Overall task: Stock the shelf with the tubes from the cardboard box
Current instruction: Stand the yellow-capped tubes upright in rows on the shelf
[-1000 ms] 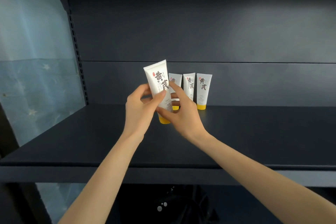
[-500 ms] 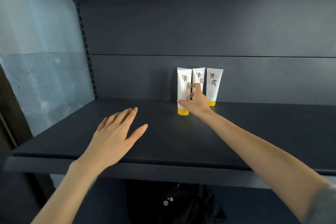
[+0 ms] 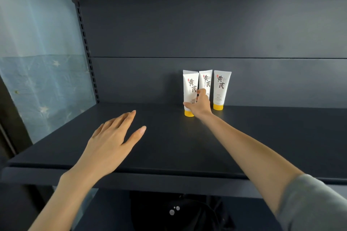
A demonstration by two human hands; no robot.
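The front tube [image 3: 190,88] stands on its yellow cap at the back of the shelf [image 3: 262,129], just ahead of the row of tubes [image 3: 222,88]. It looks light, soft-walled and easily tipped, so it is best pinched low. The right hand [image 3: 200,106] pinches it there with thumb and fingers. The left hand [image 3: 110,142] hovers spread, holding nothing. A second ago both hands held the tube aloft.

dark blue-grey back panel [image 3: 206,24]; pale blue starred sheet [image 3: 37,65] at left.
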